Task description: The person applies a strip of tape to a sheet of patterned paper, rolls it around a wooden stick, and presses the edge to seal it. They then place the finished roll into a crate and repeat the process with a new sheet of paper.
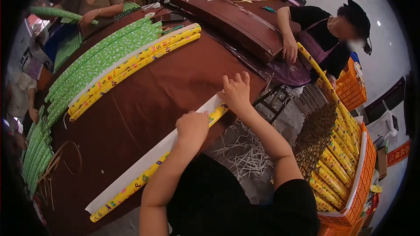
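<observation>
A partly rolled sheet of yellow patterned paper [135, 183] lies slantwise along the near edge of the brown table, its white underside showing as a long strip. My left hand [192, 129] is closed around the middle of this roll, fingers curled over it. Farther along, my right hand [237, 91] rests on the roll's far end with its fingers apart and slightly bent. The thumb touches the white edge. My palms hide the parts of the roll beneath them.
Green rolls [103, 54] and yellow rolls [135, 72] lie across the table [157, 87]. An orange crate [365, 166] full of yellow rolls stands at the right. A co-worker [326, 35] there handles a yellow roll. Another person holds a green roll at upper left. Paper shreds [249, 153] litter the floor.
</observation>
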Motion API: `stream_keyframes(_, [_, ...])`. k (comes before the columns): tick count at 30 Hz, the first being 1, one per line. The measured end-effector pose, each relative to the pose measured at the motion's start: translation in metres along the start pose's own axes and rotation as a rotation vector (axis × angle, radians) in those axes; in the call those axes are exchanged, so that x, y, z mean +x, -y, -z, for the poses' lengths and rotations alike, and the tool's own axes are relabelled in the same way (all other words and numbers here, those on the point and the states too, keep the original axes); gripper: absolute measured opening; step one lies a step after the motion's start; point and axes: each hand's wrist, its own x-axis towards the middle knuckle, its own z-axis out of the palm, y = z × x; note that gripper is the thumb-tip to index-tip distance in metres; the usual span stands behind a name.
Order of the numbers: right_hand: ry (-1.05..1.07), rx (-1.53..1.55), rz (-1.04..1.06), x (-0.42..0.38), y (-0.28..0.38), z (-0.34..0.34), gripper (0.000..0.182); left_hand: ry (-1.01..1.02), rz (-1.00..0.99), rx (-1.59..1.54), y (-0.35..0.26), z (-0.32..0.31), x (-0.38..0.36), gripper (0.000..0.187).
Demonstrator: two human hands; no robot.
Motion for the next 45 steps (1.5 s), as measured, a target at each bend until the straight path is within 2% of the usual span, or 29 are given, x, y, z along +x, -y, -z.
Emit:
stream_keyframes(2, [-0.058,0.009,-0.010,0.000,0.000,-0.001,0.048,0.250,-0.108,0.058,-0.001,-0.002,0.036,0.029])
stream_keyframes(4, [-0.032,0.043,-0.020,-0.001,0.000,-0.002,0.043,0.039,-0.051,0.042,-0.013,-0.015,0.063,0.023])
stream_keyframes(5, [-0.051,0.044,-0.038,0.002,0.000,-0.005,0.043,-0.095,-0.091,0.074,-0.017,-0.025,0.074,0.022])
stream_keyframes(6, [-0.023,-0.006,-0.010,0.002,-0.001,-0.008,0.041,-0.102,-0.104,0.086,-0.016,-0.031,0.081,0.022])
stream_keyframes(8, [0.022,-0.060,0.013,-0.002,-0.005,-0.008,0.039,-0.148,-0.251,-0.052,-0.016,-0.045,0.087,0.024])
stream_keyframes(9, [0.019,0.007,0.009,-0.002,-0.008,-0.004,0.038,-0.142,-0.258,-0.054,-0.014,-0.048,0.089,0.024])
stream_keyframes(11, [0.032,0.162,-0.009,-0.004,-0.014,0.003,0.036,-0.134,-0.285,-0.307,-0.006,-0.056,0.093,0.026])
stream_keyframes(13, [0.081,0.338,0.008,-0.007,-0.030,0.003,0.035,-0.078,-0.241,-0.417,-0.005,-0.048,0.091,0.028])
stream_keyframes(16, [0.119,0.446,0.020,-0.010,-0.043,-0.002,0.033,-0.064,-0.186,-0.528,-0.007,-0.047,0.091,0.026])
stream_keyframes(19, [0.052,0.322,0.089,-0.011,-0.051,-0.004,0.031,-0.053,-0.192,-0.603,-0.005,-0.049,0.094,0.020])
stream_keyframes(21, [0.022,0.353,0.087,-0.010,-0.057,-0.012,0.031,-0.069,-0.195,-0.724,-0.007,-0.051,0.094,0.018])
stream_keyframes(23, [-0.005,0.383,0.092,-0.010,-0.060,-0.020,0.032,-0.047,-0.175,-0.731,-0.007,-0.051,0.094,0.019])
stream_keyframes(26, [0.087,0.363,0.086,-0.010,-0.060,-0.025,0.037,-0.032,-0.146,-0.727,-0.008,-0.050,0.095,0.020])
stream_keyframes(28, [-0.014,0.417,0.126,-0.006,-0.058,-0.022,0.043,-0.034,-0.132,-0.720,-0.009,-0.053,0.096,0.020])
stream_keyframes(30, [-0.003,0.455,0.169,-0.002,-0.059,-0.024,0.041,-0.072,-0.167,-0.683,-0.008,-0.059,0.100,0.020])
stream_keyframes(32, [0.156,0.642,0.296,0.006,-0.065,-0.033,0.036,-0.089,-0.171,-0.689,-0.007,-0.065,0.103,0.018])
stream_keyframes(33, [0.189,0.647,0.357,0.011,-0.067,-0.032,0.027,-0.105,-0.174,-0.691,-0.007,-0.067,0.104,0.018])
stream_keyframes(36, [0.281,0.725,0.436,0.023,-0.066,-0.036,0.017,-0.121,-0.177,-0.677,-0.007,-0.070,0.106,0.019])
stream_keyframes(39, [0.217,0.733,0.521,0.027,-0.065,-0.039,0.012,-0.137,-0.192,-0.661,-0.007,-0.069,0.106,0.019])
stream_keyframes(42, [0.124,0.754,0.463,0.019,-0.060,-0.039,0.009,-0.080,-0.151,-0.627,-0.007,-0.064,0.106,0.019])
stream_keyframes(45, [0.124,0.757,0.375,0.011,-0.056,-0.040,0.008,-0.029,-0.119,-0.637,-0.008,-0.059,0.106,0.019])
